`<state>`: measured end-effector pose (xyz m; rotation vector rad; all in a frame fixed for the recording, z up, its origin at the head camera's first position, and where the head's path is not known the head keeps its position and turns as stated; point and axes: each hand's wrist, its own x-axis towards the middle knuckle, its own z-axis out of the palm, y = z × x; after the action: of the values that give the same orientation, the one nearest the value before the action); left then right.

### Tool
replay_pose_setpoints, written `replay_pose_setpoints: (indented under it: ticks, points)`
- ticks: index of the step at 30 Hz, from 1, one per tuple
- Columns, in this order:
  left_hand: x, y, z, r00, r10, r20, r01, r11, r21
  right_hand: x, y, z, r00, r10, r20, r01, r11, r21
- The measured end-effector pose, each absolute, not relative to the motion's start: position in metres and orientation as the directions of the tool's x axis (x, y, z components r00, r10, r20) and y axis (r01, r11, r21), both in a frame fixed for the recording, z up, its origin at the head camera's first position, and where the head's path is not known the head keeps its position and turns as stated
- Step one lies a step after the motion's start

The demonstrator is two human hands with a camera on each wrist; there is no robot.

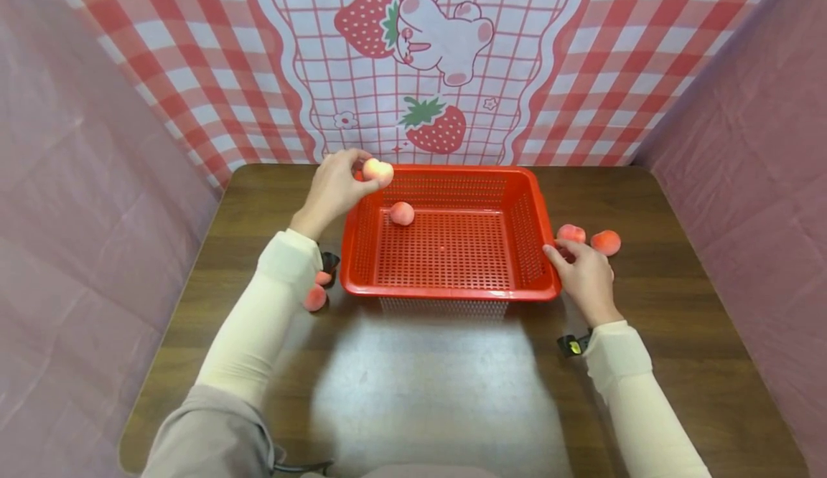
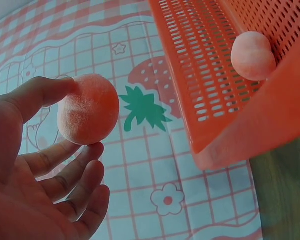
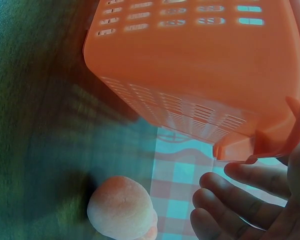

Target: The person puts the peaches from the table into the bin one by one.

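Observation:
A peach [image 1: 377,172] is pinched between the thumb and fingertips of my left hand [image 1: 337,189], above the far left corner of a red plastic basket [image 1: 452,294]. In the left wrist view the same peach [image 2: 88,110] shows beside the basket wall [image 2: 225,120], raised off any surface. Another peach [image 1: 402,213] lies inside the basket near its back left. My right hand [image 1: 586,277] grips the basket's right rim, thumb on top. The right wrist view has its fingers [image 3: 240,200] just under the rim, with the thumb mostly hidden.
Right of the basket, two peaches [image 1: 606,242] lie on the wooden table [image 1: 672,334]. More peaches [image 1: 314,298] sit at its left, partly covered by my left forearm. A checked strawberry cloth [image 1: 413,126] hangs behind, and pink cloth [image 1: 749,141] closes the sides.

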<state>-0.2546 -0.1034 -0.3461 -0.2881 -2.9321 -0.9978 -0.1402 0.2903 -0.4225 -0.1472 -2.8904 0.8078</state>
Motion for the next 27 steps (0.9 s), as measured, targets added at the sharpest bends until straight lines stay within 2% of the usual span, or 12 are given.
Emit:
replay_pose_setpoints:
  ticks: [27]
  points:
    - [-0.260, -0.071, -0.363, -0.974, 0.200, 0.111, 0.224, 0.731, 0.645, -0.138, 0.287, -0.422, -0.985, 0.146, 0.094, 0.077, 0.851, -0.519]
